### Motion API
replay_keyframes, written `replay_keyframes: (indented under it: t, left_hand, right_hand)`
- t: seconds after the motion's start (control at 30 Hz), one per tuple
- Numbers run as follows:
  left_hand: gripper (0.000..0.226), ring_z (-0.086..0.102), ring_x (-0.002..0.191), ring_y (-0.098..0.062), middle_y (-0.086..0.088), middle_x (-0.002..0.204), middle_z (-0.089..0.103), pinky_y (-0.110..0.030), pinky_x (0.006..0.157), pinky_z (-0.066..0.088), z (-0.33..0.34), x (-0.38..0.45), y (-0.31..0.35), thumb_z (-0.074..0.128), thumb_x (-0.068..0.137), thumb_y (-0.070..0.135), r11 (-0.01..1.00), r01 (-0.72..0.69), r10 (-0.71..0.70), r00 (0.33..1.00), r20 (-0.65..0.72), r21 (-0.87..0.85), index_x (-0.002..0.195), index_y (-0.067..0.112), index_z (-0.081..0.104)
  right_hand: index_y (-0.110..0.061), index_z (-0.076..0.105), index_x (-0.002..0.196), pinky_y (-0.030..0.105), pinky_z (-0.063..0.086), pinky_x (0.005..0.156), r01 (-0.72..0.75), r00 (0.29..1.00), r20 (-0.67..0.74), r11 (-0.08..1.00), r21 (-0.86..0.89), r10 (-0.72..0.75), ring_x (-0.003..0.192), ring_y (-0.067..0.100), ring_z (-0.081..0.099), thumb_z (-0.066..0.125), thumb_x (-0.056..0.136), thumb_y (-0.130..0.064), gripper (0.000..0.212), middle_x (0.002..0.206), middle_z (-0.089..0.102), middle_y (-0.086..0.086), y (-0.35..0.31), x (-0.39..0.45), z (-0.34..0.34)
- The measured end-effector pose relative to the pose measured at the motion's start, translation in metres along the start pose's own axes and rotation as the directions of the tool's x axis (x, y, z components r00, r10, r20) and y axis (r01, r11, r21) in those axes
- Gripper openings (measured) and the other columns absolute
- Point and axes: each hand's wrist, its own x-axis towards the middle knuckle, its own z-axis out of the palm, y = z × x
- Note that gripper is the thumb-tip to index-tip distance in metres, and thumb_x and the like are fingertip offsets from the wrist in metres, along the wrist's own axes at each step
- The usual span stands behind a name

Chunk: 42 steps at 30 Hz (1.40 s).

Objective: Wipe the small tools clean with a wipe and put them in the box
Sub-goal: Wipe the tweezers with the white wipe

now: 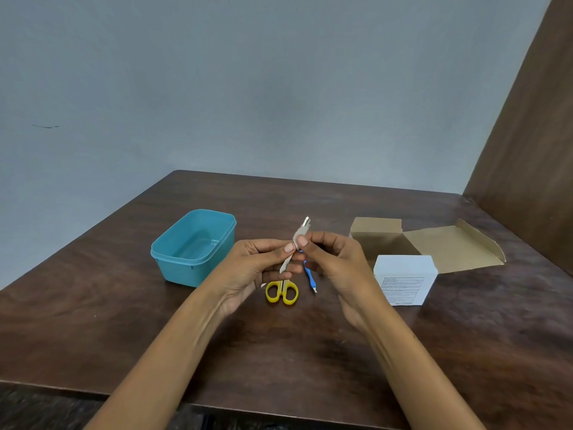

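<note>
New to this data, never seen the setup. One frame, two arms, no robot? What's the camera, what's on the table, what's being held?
No robot here: a person works with bare hands, and the single picture comes from a wide-angle camera worn on the head, looking forward and down.

The left hand holds a slim metal tool, tip pointing up and away. The right hand pinches a small white wipe around the tool's upper part.

On the brown table sit an open teal box on the left with nothing visible inside, yellow-handled scissors and a blue-handled tool below the hands, and on the right an opened cardboard carton with a white printed box in front.
</note>
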Motion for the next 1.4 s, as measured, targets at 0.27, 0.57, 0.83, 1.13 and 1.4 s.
replay_keyframes:
  t: [0.27, 0.57, 0.83, 1.13, 1.4]
  left_hand:
    - [0.016, 0.073, 0.072, -0.011, -0.007, 0.082, 0.076, -0.016, 0.056, 0.057, -0.002, 0.002, -0.002, 0.061, 0.083, 0.007, 0.993, 0.067, -0.070, 0.997, -0.032, -0.092, 0.094, 0.006, 0.072]
    - [0.031, 0.073, 0.081, -0.015, -0.011, 0.093, 0.075, -0.021, 0.072, 0.058, -0.001, 0.004, -0.003, 0.065, 0.073, 0.008, 0.991, 0.086, -0.082, 0.996, 0.046, -0.098, 0.103, 0.003, 0.070]
    - [0.019, 0.072, 0.069, -0.013, -0.010, 0.079, 0.075, -0.017, 0.060, 0.057, 0.000, 0.003, -0.009, 0.065, 0.077, -0.006, 1.000, -0.031, 0.031, 0.996, -0.078, 0.002, 0.086, 0.008, 0.074]
    - [0.015, 0.071, 0.071, -0.013, -0.007, 0.079, 0.075, -0.021, 0.064, 0.058, 0.000, 0.002, -0.008, 0.068, 0.080, 0.006, 0.982, -0.101, 0.112, 0.992, -0.064, 0.158, 0.094, 0.010, 0.074]
    - [0.025, 0.068, 0.089, -0.015, -0.003, 0.092, 0.074, -0.023, 0.063, 0.054, 0.003, 0.004, -0.009, 0.064, 0.081, 0.035, 0.967, -0.065, 0.103, 0.984, -0.148, 0.245, 0.097, 0.019, 0.074]
  right_hand:
    - [-0.011, 0.074, 0.091, 0.020, 0.054, 0.075, -0.008, 0.998, 0.055, 0.992, -0.124, 0.015, 0.086, 0.011, 0.068, 0.067, 0.085, -0.019, 0.013, 0.087, 0.075, 0.002, 0.001, -0.001, -0.001]
    - [-0.010, 0.072, 0.091, 0.022, 0.050, 0.070, 0.026, 0.996, -0.087, 0.991, -0.131, -0.037, 0.077, 0.006, 0.064, 0.069, 0.084, -0.017, 0.011, 0.087, 0.072, 0.002, 0.003, 0.003, -0.001]
    - [-0.011, 0.072, 0.093, 0.014, 0.048, 0.060, 0.010, 0.996, -0.083, 0.998, -0.064, -0.016, 0.075, 0.007, 0.066, 0.078, 0.074, -0.013, 0.020, 0.087, 0.073, 0.003, 0.001, 0.000, -0.001]
    - [-0.010, 0.070, 0.089, 0.025, 0.058, 0.066, -0.039, 0.995, -0.085, 0.999, 0.032, 0.041, 0.082, 0.017, 0.070, 0.071, 0.081, -0.014, 0.009, 0.086, 0.072, 0.007, -0.002, -0.002, 0.000]
    - [-0.001, 0.069, 0.092, 0.029, 0.060, 0.071, -0.104, 0.986, 0.130, 0.995, -0.009, 0.104, 0.074, 0.014, 0.070, 0.065, 0.085, -0.007, 0.010, 0.080, 0.070, 0.009, -0.005, -0.004, -0.003]
